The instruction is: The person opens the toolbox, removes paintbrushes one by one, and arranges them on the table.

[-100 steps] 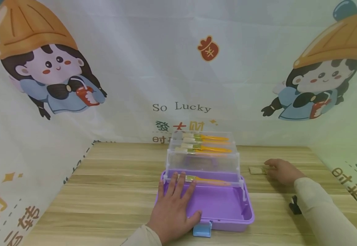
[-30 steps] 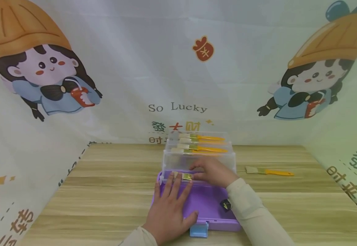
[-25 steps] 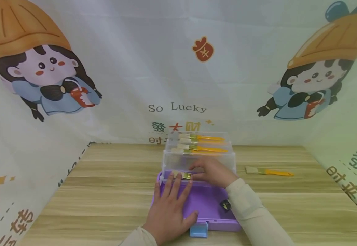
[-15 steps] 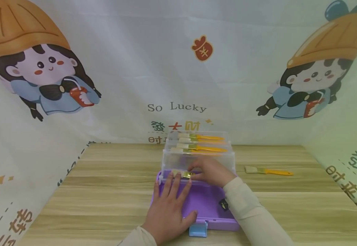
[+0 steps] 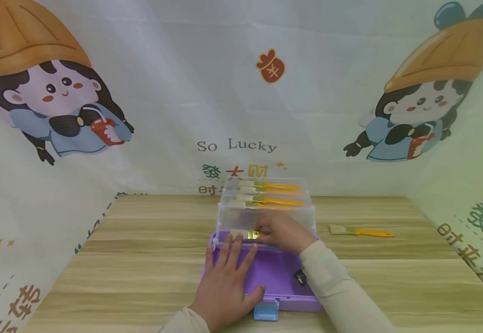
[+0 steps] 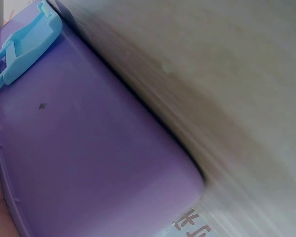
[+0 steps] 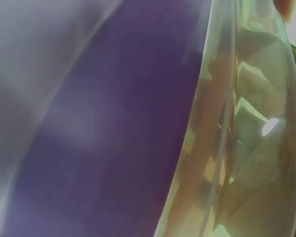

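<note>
Paintbrush (image 5: 253, 235); long axis sideways; bristles (image 5: 244, 234) left (right fingers (image 5: 266, 238) pinching it)

Room lies left of the box (image 5: 299, 304); trays (image 5: 235, 218) block its rear.

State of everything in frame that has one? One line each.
Purple box: open
Blue latch: unfastened, flipped outward
Clear trays: raised in tiers
Paintbrushes in the upper trays: lying flat, handles to the right
Paintbrush at the lowest tray: pinched by the right hand
Paintbrush on the table: lying flat, untouched
Left hand: spread over the box
Right hand: holding a brush
</note>
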`<state>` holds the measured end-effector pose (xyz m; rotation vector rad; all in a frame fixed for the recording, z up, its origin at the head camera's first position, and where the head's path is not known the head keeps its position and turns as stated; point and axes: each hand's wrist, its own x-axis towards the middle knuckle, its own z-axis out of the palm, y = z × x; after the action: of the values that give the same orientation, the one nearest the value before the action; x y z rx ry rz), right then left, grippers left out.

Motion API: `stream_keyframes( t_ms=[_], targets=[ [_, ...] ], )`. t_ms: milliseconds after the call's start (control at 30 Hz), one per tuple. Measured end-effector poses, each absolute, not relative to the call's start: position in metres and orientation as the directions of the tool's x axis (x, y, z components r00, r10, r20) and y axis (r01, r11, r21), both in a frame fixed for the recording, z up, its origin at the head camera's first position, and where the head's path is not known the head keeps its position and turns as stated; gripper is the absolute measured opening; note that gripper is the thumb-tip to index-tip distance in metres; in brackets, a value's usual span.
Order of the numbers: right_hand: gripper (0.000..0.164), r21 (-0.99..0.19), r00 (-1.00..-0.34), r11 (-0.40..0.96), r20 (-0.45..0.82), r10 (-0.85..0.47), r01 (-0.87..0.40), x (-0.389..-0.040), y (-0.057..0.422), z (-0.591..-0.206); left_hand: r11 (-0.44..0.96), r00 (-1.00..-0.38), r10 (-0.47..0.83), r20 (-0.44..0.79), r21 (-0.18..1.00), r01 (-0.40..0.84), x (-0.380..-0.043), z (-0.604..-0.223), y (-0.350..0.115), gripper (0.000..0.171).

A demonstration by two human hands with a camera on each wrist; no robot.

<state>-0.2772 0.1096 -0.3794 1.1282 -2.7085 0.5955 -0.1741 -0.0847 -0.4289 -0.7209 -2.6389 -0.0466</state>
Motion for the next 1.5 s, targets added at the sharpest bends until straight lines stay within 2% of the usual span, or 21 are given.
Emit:
stream_keyframes(
  t_ms=[300, 700, 1000, 1267, 1500],
  targets=[
    [0.021, -0.315, -0.711, 0.637, 0.322, -0.626, -0.704, -0.274, 0.109, -0.379, 0.866, -0.786, 0.477, 0.392, -0.06, 0.496, -0.173, -0.428, -0.086, 0.077],
    [0.028, -0.274, -0.706, 0.657, 0.39, -0.592, -0.702, -0.27, 0.115, -0.374, 0.866, -0.786, 0.478, 0.392, -0.058, 0.497, -0.173, -0.429, -0.084, 0.078],
    [0.027, -0.252, -0.748, 0.72, 0.393, -0.534, -0.646, -0.26, 0.126, -0.359, 0.867, -0.788, 0.476, 0.39, -0.055, 0.496, -0.172, -0.428, -0.084, 0.077],
    [0.022, -0.244, -0.728, 0.716, 0.459, -0.509, -0.654, -0.252, 0.14, -0.347, 0.869, -0.795, 0.472, 0.382, -0.052, 0.492, -0.172, -0.428, -0.085, 0.077],
    [0.024, -0.294, -0.774, 0.745, 0.452, -0.443, -0.598, -0.244, 0.163, -0.342, 0.872, -0.805, 0.47, 0.363, -0.046, 0.488, -0.172, -0.427, -0.086, 0.078]
  ],
)
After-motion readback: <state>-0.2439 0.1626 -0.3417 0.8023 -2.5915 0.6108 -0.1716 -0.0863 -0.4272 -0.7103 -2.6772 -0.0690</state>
